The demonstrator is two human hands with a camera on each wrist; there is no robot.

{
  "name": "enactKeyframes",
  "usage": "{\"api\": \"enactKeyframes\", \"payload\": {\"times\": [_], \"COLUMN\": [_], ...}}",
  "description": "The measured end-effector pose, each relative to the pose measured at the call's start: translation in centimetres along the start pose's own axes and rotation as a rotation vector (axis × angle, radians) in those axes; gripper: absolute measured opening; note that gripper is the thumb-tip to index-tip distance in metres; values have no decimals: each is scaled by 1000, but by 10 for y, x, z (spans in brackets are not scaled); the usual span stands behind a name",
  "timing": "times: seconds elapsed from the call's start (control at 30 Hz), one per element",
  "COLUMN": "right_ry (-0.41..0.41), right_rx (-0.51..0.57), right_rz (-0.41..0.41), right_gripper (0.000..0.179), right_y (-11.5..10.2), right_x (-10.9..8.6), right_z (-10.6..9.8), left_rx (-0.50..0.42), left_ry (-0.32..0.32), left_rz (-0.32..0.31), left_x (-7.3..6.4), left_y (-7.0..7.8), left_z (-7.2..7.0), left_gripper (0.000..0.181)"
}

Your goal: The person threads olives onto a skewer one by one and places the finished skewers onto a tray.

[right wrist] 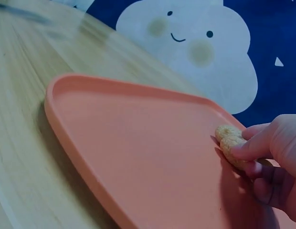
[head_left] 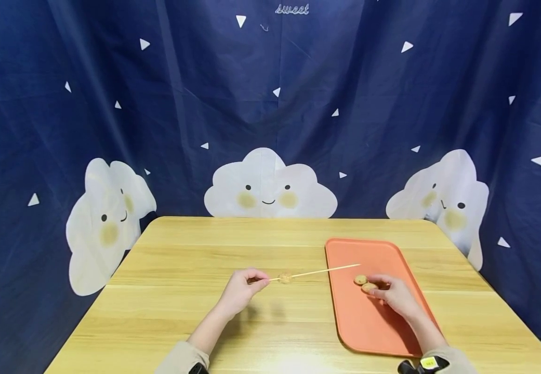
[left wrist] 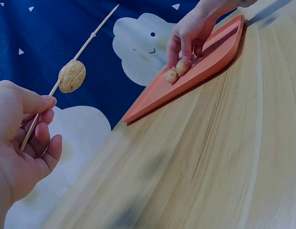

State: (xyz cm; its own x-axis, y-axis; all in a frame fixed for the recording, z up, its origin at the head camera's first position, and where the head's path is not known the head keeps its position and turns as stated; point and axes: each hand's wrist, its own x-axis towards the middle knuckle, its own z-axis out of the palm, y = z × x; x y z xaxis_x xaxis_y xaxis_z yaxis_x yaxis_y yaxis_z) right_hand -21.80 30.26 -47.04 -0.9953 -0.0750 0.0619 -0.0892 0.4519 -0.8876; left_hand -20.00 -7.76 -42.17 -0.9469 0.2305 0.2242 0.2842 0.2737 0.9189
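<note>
Left hand (head_left: 239, 291): lower centre of the head view, its grip pinching the skewer (head_left: 317, 271) at its near end
Skewer: carrying one walnut (head_left: 285, 278), tip reaching over the tray (head_left: 368, 322)
Right hand (head_left: 394, 293): lower right, fingertips closing on a nut (head_left: 369, 287) lying in the orange tray
Second nut (head_left: 360, 279): touching it
Tray: sitting on the desk (head_left: 167, 291)

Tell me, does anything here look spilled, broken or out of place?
Nothing stands out. The left hand holds a skewer with one nut threaded on it. The right hand grips one of two nuts on the orange tray, which lies flat on the table. Nothing looks spilled or damaged.
</note>
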Motion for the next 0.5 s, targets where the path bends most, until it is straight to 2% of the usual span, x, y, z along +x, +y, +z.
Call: {"api": "enactKeyframes", "payload": {"times": [0.13,0.2,0.3,0.4,0.5], "right_ry": [56,68,99,137,170], "right_rx": [-139,-148,-141,-182,-237], "right_rz": [-63,-77,-87,-110,-142], "right_gripper": [32,31,31,31,31], "right_y": [2,3,3,1,-1], "right_x": [-1,-2,-2,-1,-3], "right_z": [3,3,2,0,-1], "left_rx": [-4,3,12,29,47], "left_ry": [-12,-15,-6,6,5], "left_rz": [4,17,18,5,22], "left_x": [-4,-6,-4,-1,0], "left_y": [16,20,12,-2,-4], "left_z": [0,0,1,3,4], "left_gripper": [8,7,6,6,6]}}
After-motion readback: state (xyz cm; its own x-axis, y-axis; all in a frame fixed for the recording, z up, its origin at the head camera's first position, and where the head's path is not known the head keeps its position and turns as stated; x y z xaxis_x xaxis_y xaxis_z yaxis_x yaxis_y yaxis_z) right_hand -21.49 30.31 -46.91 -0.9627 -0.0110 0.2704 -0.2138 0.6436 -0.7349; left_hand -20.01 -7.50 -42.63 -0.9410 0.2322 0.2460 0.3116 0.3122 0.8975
